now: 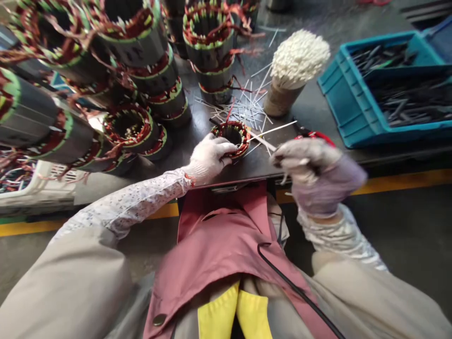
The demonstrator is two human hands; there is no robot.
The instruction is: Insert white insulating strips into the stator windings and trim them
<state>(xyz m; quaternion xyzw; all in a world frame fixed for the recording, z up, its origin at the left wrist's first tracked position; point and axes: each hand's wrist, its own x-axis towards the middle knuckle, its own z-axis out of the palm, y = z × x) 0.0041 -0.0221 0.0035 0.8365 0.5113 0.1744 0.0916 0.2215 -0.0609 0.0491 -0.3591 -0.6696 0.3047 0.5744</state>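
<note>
- Head view: a copper-wound stator (243,143) stands on the dark bench (252,168) near its front edge, between the 2 gloved hands.
- The left hand (212,157) touches it from the left, fingers curled over its rim, gripping it.
- The right hand (303,160), blurred, is apart from the stator on its right, closed around a flat pale strip (264,141); the strip points to the stator's right rim, contact unclear.
- Loose thin white sticks (243,108) lie behind the stator.
- A teal bin (348,101) sits beyond the right hand.
</note>
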